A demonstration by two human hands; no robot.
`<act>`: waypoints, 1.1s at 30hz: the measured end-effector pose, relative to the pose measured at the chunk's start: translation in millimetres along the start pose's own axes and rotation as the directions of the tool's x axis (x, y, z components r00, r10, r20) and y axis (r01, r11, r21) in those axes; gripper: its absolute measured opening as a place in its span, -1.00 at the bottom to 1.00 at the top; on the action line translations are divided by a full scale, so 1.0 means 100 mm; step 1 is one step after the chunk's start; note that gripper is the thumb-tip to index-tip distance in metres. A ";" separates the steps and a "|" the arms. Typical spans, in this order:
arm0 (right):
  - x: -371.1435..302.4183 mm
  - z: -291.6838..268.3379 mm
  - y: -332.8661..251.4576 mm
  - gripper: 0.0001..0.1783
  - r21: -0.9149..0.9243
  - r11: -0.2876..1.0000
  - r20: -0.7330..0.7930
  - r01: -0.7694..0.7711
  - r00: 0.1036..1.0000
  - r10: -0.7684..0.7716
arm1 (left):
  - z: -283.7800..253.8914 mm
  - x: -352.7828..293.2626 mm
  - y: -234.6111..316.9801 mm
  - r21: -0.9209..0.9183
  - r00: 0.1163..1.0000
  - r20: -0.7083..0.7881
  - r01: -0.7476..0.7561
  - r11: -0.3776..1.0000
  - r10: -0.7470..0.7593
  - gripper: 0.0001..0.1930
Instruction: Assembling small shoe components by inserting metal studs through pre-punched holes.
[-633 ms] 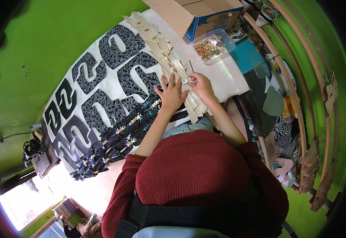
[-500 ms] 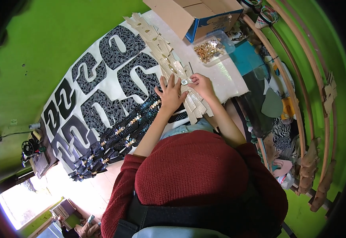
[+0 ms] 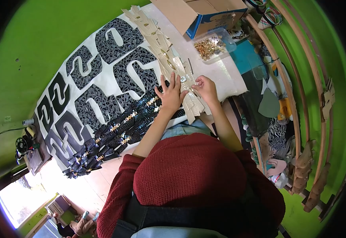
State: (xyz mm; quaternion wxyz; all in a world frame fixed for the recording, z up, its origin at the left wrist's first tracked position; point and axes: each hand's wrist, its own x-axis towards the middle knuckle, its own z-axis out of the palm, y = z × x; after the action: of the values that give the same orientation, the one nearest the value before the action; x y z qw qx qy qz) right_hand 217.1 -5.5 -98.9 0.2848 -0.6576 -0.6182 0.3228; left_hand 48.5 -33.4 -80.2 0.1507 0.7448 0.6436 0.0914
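Observation:
A long row of cream textured straps (image 3: 157, 43) runs across the table toward me, several of them bearing gold ornaments. My left hand (image 3: 171, 95) lies over the near part of the row, fingers spread and pressing on the straps. Between my two hands a clear, shiny ornament (image 3: 183, 79) sits on one strap. Just right of it, my right hand (image 3: 206, 89) is closed in a pinch at the straps' edge; what its fingertips hold is too small to make out. A thin dark stick-like piece (image 3: 190, 66) lies beyond the ornament.
Black shiny straps with gold ornaments (image 3: 113, 129) lie at the left, beside dark patterned cut-outs (image 3: 119, 39) on white sheeting. A clear plastic tub (image 3: 229, 44) of gold pieces stands at the far right near a cardboard box (image 3: 177, 15). Curved wooden rails (image 3: 304, 75) rise at the right.
My right hand's fingertips have drawn back from the ornament, a little toward me and to the right. The left hand stays spread on the straps. The whole view has shifted slightly.

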 end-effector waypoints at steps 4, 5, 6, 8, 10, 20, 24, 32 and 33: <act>0.03 -0.06 -0.05 -0.69 -0.029 0.999 0.058 0.036 0.998 -0.034 | -0.05 -0.01 0.04 0.023 1.000 -0.005 0.020 1.000 -0.020 -0.30; 0.03 -0.07 -0.07 -0.69 -0.026 0.999 0.093 0.028 0.995 -0.026 | -0.08 -0.01 0.04 0.018 0.999 0.018 0.032 0.999 -0.032 -0.30; 0.03 -0.08 -0.10 -0.69 -0.027 0.999 0.105 0.040 0.994 -0.037 | -0.11 -0.03 0.06 0.012 0.998 0.041 0.050 0.999 -0.050 -0.30; 0.02 -0.09 -0.16 -0.74 -0.064 0.998 0.114 0.024 0.993 -0.016 | -0.02 -0.07 0.08 -0.009 0.999 -0.033 0.011 1.000 -0.011 -0.30; 0.01 -0.08 -0.26 -0.73 -0.176 0.967 0.039 0.185 0.983 -0.181 | 0.04 -0.10 0.10 -0.027 0.991 -0.128 -0.042 0.999 0.038 -0.32; 0.09 0.21 -0.19 -0.55 -0.300 0.752 0.262 0.587 0.809 -0.527 | 0.23 -0.06 0.16 0.111 0.994 -0.019 0.112 0.987 -0.111 -0.33; 0.04 0.23 -0.17 -0.55 -0.327 0.727 0.233 0.604 0.797 -0.557 | 0.23 -0.04 0.20 0.280 0.993 -0.050 0.112 0.953 -0.102 -0.32; 0.29 0.06 -0.17 -0.53 -0.081 0.880 0.362 0.468 0.836 -0.411 | 0.00 0.01 0.24 0.220 0.982 0.122 0.116 0.969 -0.145 -0.32; 0.33 0.02 -0.21 -0.54 0.085 0.941 0.406 0.328 0.851 -0.334 | 0.01 0.00 0.21 0.083 0.987 0.069 0.139 0.987 -0.145 -0.32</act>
State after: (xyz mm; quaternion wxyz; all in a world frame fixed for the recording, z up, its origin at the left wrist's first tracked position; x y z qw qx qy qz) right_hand 203.2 28.9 -86.3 0.2026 -0.4558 -0.7662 0.4051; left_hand 67.9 -36.0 -73.7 0.1518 0.7052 0.6921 0.0273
